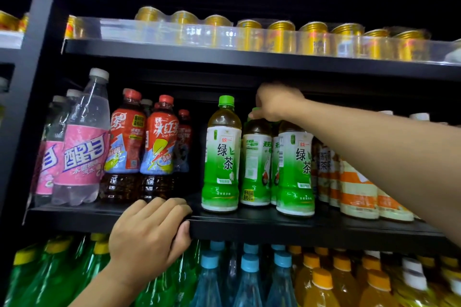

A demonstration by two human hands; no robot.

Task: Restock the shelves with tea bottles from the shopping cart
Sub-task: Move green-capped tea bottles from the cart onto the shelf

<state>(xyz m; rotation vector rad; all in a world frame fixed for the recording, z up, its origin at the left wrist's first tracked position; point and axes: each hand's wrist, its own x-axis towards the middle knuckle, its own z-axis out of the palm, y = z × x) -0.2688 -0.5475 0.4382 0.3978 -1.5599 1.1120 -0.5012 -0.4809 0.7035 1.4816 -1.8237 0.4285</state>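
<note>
Green tea bottles with green caps and green-white labels stand on the middle shelf [249,222]. One green tea bottle [220,157] stands alone at the front. Just right of it, my right hand [274,102] grips the cap of a second green tea bottle [257,164] from above. A third green tea bottle [295,169] stands to its right, partly behind my forearm. My left hand [149,229] grips the front edge of the middle shelf, fingers over the top and thumb underneath. The shopping cart is out of view.
Red-capped iced tea bottles [142,147] and pink-labelled clear bottles [79,147] stand left of a gap on the shelf. Orange-labelled bottles [354,187] stand at the right. Gold cans [274,35] line the upper shelf. Green, blue-capped and orange-capped bottles [249,276] fill the shelf below.
</note>
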